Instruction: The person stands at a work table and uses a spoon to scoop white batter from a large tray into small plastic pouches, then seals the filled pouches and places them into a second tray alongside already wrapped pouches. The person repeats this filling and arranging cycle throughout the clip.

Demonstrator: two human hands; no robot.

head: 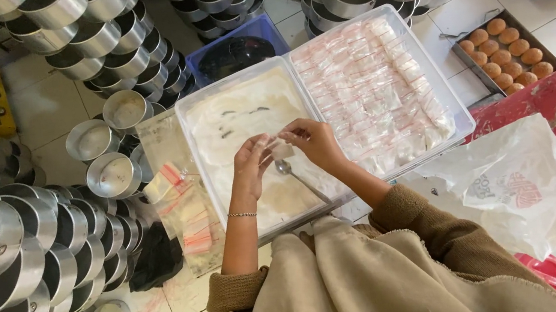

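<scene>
Your left hand [249, 159] and right hand [316, 140] pinch a small clear plastic pouch [282, 147] together above the white cream-filled tray [194, 148]. You appear mid-sealing; next it likely needs placing among the filled pouches [372, 86].

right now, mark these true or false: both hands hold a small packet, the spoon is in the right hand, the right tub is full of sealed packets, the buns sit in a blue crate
1. Both hands, left hand and right hand, pinch one small packet: true.
2. The spoon is in the right hand: false, it lies in the left tub.
3. The right tub is full of sealed packets: true.
4. The buns sit in a blue crate: false, they sit on a dark metal tray on the floor.
</scene>
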